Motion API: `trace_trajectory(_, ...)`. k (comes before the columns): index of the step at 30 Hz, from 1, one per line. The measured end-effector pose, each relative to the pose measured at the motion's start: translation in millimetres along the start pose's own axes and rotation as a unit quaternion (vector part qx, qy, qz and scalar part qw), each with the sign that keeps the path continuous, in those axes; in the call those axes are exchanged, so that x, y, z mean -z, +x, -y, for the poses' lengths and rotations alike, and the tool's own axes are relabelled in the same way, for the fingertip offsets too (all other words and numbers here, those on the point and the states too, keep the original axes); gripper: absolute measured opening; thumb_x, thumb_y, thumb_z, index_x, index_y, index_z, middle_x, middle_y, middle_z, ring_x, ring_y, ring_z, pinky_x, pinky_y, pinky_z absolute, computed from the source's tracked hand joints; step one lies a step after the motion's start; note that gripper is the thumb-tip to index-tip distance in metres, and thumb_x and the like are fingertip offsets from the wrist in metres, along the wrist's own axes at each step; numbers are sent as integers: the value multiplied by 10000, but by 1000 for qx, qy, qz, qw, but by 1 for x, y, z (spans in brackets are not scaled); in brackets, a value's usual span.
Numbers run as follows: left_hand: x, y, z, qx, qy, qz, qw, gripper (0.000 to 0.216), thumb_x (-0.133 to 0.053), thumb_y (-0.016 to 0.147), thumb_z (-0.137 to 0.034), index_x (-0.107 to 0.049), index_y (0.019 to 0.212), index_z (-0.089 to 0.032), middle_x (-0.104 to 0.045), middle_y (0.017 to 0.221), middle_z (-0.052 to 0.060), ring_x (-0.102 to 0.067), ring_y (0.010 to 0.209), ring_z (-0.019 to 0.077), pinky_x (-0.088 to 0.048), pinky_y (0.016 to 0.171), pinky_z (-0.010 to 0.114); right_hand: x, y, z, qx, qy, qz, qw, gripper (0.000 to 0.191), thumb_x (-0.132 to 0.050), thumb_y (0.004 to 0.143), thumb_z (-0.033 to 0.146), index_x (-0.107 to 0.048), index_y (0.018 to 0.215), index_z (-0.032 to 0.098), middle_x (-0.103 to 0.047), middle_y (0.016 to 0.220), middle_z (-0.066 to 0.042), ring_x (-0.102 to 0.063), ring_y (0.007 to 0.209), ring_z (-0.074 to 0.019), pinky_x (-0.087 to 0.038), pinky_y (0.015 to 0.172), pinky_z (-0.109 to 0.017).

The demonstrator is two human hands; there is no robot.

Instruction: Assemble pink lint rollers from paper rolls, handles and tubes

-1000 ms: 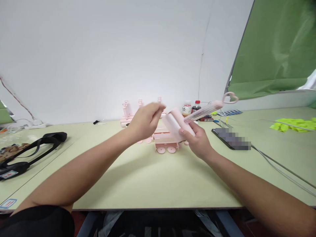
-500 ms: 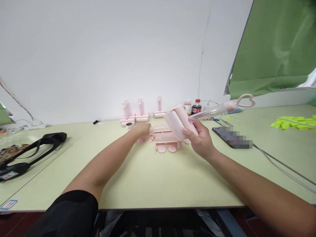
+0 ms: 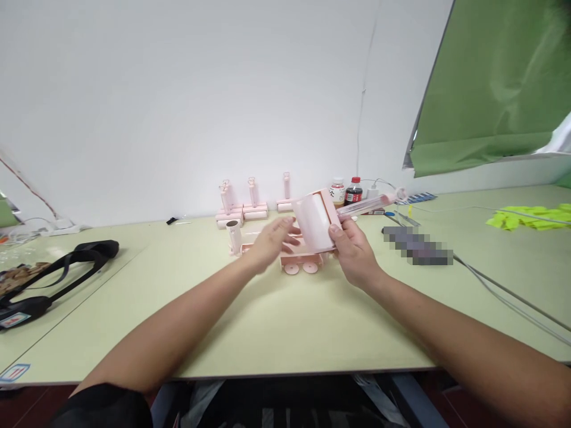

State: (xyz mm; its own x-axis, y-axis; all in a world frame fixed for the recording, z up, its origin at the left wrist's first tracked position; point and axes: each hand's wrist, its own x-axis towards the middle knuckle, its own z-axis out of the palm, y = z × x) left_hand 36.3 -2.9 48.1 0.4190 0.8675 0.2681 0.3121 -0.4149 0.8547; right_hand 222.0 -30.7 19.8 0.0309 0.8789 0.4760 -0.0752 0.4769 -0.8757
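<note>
A pink lint roller [image 3: 316,221] with a clear handle and a translucent cover is in my right hand [image 3: 359,255], its thumb and fingers closed around the head near the handle. The handle points right and away from me. My left hand [image 3: 270,245] hovers just left of the cover, fingers apart, with a small gap to it. Below the roller, pink lint roller casings [image 3: 301,261] lie on the table with round end discs [image 3: 291,269] in front. A sticky paper roll [image 3: 234,241] stands upright left of them, next to my left wrist.
Several pink lint rollers [image 3: 253,196] stand by the wall. A white jar [image 3: 338,191] and a dark drink bottle [image 3: 354,192] are behind my right hand. A phone [image 3: 417,246] and cables lie right, beyond them yellow-green pieces [image 3: 530,217]. A black strapped item [image 3: 69,267] lies left.
My left hand has come back from the parts at the left, opening beside the lint roller. My right hand has turned the roller; its handle now sits lower and points farther away.
</note>
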Motion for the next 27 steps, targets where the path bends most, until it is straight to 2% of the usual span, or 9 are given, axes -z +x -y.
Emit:
trace_trajectory(3,-23,-32,-15,3,-158,33,987,563,-607,842,-518,-434,1260,-183,-595,1228,149,-658,937,213,-533,687,299,-11,-7,-2,-17,33,29,999,462,-612,820,560,-511,1113,217,-677,1001,-66,-646,810,-206,-546,660,-324)
trace_trajectory(5,-27,-42,-15,-1,-194,20,981,576,-682,801,-464,-429,1239,-190,-596,1216,142,-655,898,196,-526,675,290,-14,-9,0,-23,27,62,997,466,-662,782,562,-556,1049,195,-692,939,-67,-649,780,-206,-547,665,-326)
trace_trajectory(8,-18,-42,-10,-31,-177,-6,984,575,-713,781,-411,-442,1239,-196,-593,1234,133,-643,917,190,-522,675,275,-12,-8,6,-25,25,87,996,439,-729,725,542,-614,935,173,-695,859,-66,-651,757,-210,-547,688,-336)
trace_trajectory(12,25,-33,-7,-24,-70,-89,993,597,-682,780,-441,-457,1272,-190,-631,1183,118,-650,873,188,-513,618,259,-1,2,10,17,36,-23,999,435,-743,697,550,-582,895,197,-656,792,-35,-623,740,-192,-512,622,-300)
trace_trajectory(14,56,-33,-6,-6,44,-116,992,628,-658,783,-446,-457,1332,-216,-624,1228,105,-652,938,218,-533,688,303,6,8,10,32,31,-73,996,426,-717,711,571,-550,866,211,-603,719,-7,-579,663,-168,-465,548,-276)
trace_trajectory(16,85,-37,-2,26,195,-100,975,641,-680,753,-417,-496,1346,-257,-556,1368,75,-592,1129,257,-512,866,342,11,13,8,39,37,-100,994,411,-708,722,565,-534,857,218,-551,678,18,-517,593,-139,-418,507,-258)
trace_trajectory(18,105,-42,6,90,313,-36,945,636,-681,735,-415,-532,1335,-270,-528,1413,56,-542,1217,288,-485,929,353,14,16,6,36,51,-110,992,407,-728,710,543,-527,857,221,-515,661,35,-467,552,-116,-387,488,-246)
trace_trajectory(21,111,-46,20,148,404,52,901,652,-650,735,-369,-512,1365,-278,-521,1425,49,-549,1217,293,-486,913,346,12,16,5,22,37,-104,994,411,-726,703,545,-509,839,224,-512,659,33,-468,542,-120,-371,464,-247)
trace_trajectory(27,83,-38,32,138,465,96,869,659,-614,724,-292,-511,1375,-293,-581,1344,55,-582,1154,299,-482,865,337,8,10,3,39,-8,-54,998,428,-703,719,570,-577,902,204,-572,666,-2,-565,628,-175,-457,508,-281)
